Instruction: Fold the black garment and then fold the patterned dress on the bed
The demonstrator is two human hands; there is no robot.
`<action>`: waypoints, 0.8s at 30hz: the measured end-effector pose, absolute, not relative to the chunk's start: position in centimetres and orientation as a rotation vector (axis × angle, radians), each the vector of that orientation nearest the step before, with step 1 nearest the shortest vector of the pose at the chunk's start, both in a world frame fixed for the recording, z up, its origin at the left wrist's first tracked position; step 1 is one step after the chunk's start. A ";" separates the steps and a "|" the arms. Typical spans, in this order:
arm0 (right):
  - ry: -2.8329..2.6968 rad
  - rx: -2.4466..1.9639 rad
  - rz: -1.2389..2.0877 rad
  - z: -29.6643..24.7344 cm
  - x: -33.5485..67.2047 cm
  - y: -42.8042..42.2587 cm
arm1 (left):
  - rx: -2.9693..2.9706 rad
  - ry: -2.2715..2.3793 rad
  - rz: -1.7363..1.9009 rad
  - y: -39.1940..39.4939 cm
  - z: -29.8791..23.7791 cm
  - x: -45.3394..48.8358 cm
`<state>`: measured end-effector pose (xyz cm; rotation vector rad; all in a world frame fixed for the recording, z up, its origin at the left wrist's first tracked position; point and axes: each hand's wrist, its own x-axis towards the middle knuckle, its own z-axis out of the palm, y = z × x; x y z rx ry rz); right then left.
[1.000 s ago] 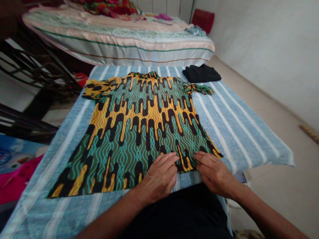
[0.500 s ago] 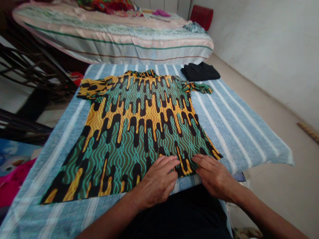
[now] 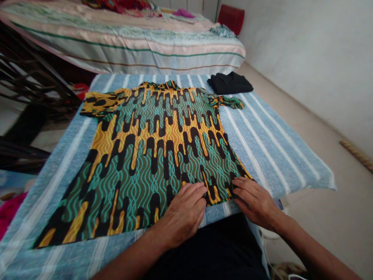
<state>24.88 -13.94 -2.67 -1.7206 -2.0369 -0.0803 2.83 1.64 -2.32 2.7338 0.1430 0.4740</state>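
Observation:
A short-sleeved shirt patterned in green, yellow and black lies spread out, its collar at the far end and its hem toward me. My left hand rests on the cloth near the hem, right of its middle, fingers stretched out flat. Close to the hem's right corner, my right hand lies on the shirt with its fingers extended. A strip of the hem shows between both hands. The right sleeve is bunched, while the left sleeve lies flatter.
Under the shirt is a table covered by a blue and white striped cloth. A folded black garment sits at its far right. Beyond stands a bed-like surface with a striped cover. Dark metal framework is at left, a wall at right.
My right hand has slid a little to the right along the hem, widening the gap between my hands. My left hand stays about where it was on the shirt. The view has shifted slightly.

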 end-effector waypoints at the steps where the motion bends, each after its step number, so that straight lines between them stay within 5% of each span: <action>1: -2.041 -1.726 -0.090 -2.7 25.1 -14.0 | 2.728 0.142 0.487 1.6 -2.3 2.9; 24: -2.135 -1.726 -0.163 -2.6 25.5 -14.5 | 2.645 0.080 0.431 1.8 -2.0 2.6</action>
